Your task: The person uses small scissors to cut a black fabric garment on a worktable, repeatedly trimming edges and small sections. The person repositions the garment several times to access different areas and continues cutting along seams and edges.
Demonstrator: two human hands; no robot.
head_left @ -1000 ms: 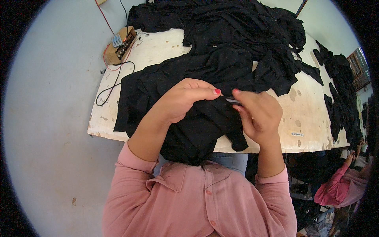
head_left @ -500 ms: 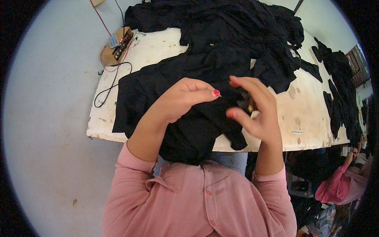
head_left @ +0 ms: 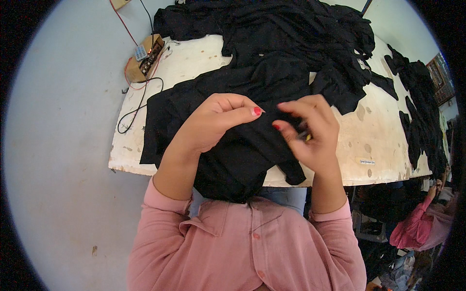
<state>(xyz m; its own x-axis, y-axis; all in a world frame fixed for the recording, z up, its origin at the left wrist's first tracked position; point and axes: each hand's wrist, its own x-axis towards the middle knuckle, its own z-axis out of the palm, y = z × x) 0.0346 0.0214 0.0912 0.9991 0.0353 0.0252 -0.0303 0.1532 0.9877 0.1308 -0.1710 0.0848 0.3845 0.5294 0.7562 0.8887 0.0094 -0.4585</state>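
Note:
Over the black garment [head_left: 242,150] spread at the table's near edge, my left hand [head_left: 218,119] is closed in a pinch. A tiny pale tip shows past its thumb, too small to name. Facing it on the right, my right hand [head_left: 315,128] has thumb and forefinger bent toward the left fingertips, with a gap between the hands. Tucked in the right palm is a small dark tool with a yellow part [head_left: 307,137]; the fingers mostly hide it, and motion blurs them.
A large heap of black cloth [head_left: 291,29] covers the far side of the pale wooden table [head_left: 378,140]. An electronic box [head_left: 145,58] with loose cables stands at the far left corner. More black pieces [head_left: 417,97] lie rightward. A co-worker's pink sleeve [head_left: 412,228] shows lower right.
My right thumb and forefinger have drawn closer together and moved slightly left. The left hand keeps its pinch and has shifted a little left. The garment looks unmoved.

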